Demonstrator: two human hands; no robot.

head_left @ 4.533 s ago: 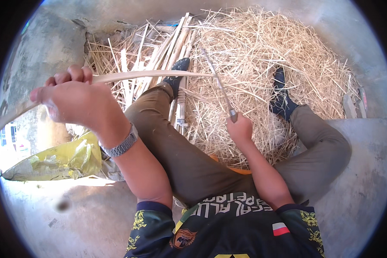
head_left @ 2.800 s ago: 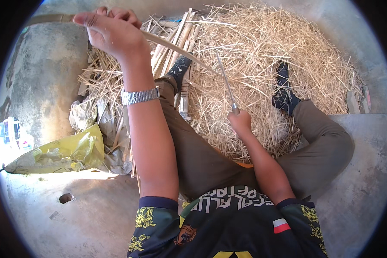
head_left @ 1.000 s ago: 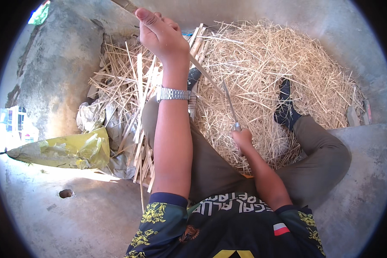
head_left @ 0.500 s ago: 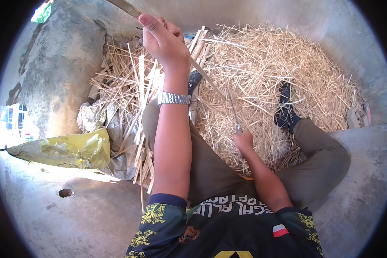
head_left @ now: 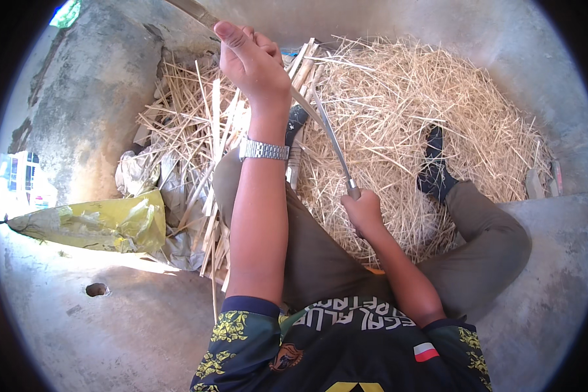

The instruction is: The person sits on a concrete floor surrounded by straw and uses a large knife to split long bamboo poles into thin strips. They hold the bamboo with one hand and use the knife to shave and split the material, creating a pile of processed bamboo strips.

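Note:
My left hand [head_left: 255,68], raised at the upper left with a metal-band watch [head_left: 265,149] on its wrist, is closed around a long, thin bamboo strip [head_left: 307,106]. The strip runs from the top edge through the fist and slants down to the right. Lower and to the right, my right hand [head_left: 362,212] grips a knife [head_left: 336,149] by its handle. The knife's blade points up and left, alongside the strip's lower end; whether they touch I cannot tell.
Pale shavings [head_left: 385,98] are heaped between my bent legs and beyond. Cut strips [head_left: 183,111] lie piled at the left, beside a yellow sack [head_left: 111,222]. Concrete walls [head_left: 98,98] surround the spot. The ledge at left has a hole [head_left: 97,289].
My right hand has shifted slightly left, and the knife's blade now reaches farther up and left along the strip. My left hand has barely moved.

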